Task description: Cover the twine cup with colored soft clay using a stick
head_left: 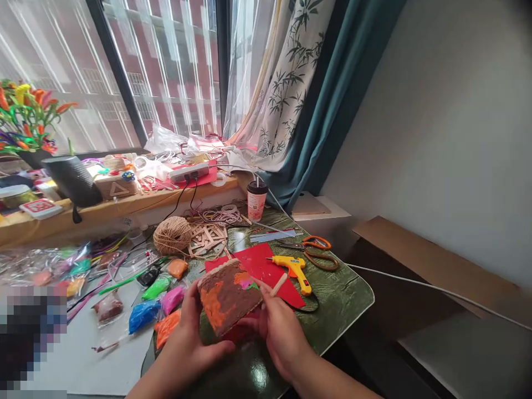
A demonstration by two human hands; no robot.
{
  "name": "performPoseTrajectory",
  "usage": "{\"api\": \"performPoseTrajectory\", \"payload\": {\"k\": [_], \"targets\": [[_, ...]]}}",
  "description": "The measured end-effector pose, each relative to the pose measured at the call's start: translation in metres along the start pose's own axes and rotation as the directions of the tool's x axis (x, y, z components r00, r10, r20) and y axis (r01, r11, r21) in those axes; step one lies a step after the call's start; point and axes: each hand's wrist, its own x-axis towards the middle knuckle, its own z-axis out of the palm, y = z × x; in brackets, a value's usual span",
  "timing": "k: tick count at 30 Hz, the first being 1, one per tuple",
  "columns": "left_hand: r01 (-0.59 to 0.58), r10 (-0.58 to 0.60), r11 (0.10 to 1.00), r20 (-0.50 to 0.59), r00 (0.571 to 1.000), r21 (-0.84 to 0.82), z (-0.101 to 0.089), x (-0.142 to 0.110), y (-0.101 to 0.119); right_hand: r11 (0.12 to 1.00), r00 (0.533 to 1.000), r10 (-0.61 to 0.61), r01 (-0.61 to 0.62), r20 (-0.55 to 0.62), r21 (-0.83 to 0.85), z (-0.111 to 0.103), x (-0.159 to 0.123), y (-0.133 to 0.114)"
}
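Observation:
A brown clay-covered piece [226, 296] is held tilted over the front of the table. Orange patches and small pink and green spots mark its surface, and a pale braided trim runs along its upper edge. My left hand [189, 338] grips its left side, the thumb apart below it and the other fingers partly hidden behind. At its right edge, my right hand [280, 327] pinches a flat wooden craft stick [279, 285] against the clay. Some of that hand's fingers are hidden under the piece. Behind it lies a red sheet [260, 260].
A yellow glue gun [293, 269] and orange-handled scissors [322, 252] lie to the right. Bagged clay, including a blue pack [143, 316], is spread on the left. A twine ball [172, 235] and a lidded paper cup [256, 200] stand farther back, below the cluttered windowsill [166, 195].

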Motion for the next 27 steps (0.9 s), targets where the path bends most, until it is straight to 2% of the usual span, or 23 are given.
{"api": "performPoseTrajectory", "payload": {"k": [3, 6, 10, 15, 20, 24, 27], "targets": [[-0.073, 0.073, 0.997, 0.045, 0.996, 0.009, -0.004, 0.002, -0.004, 0.991, 0.998, -0.07, 0.068, -0.008, -0.117, -0.006, 0.01, -0.001], [-0.079, 0.079, 0.99, 0.001, 0.997, 0.115, -0.006, 0.005, -0.004, 0.94, 0.989, -0.135, 0.15, 0.067, -0.307, -0.012, 0.015, -0.008], [0.006, 0.031, 0.956, -0.123, 0.992, 0.294, -0.001, 0.009, -0.005, 0.783, 0.938, -0.285, 0.348, 0.2, -0.516, -0.014, 0.017, -0.018], [0.013, 0.033, 0.888, -0.092, 0.995, 0.46, -0.003, 0.017, -0.019, 0.611, 0.865, -0.38, 0.501, 0.329, -0.613, -0.02, 0.017, -0.016], [-0.031, 0.09, 0.807, -0.071, 0.993, 0.59, -0.012, 0.02, -0.033, 0.56, 0.823, -0.382, 0.568, 0.42, -0.603, -0.022, 0.017, -0.012], [-0.036, 0.088, 0.854, -0.077, 0.993, 0.519, -0.014, 0.017, -0.017, 0.51, 0.815, -0.408, 0.577, 0.411, -0.638, -0.02, 0.016, -0.019], [-0.008, 0.053, 0.866, -0.077, 0.996, 0.501, -0.013, 0.014, -0.005, 0.487, 0.834, -0.438, 0.534, 0.335, -0.691, -0.023, 0.014, -0.023]]}}
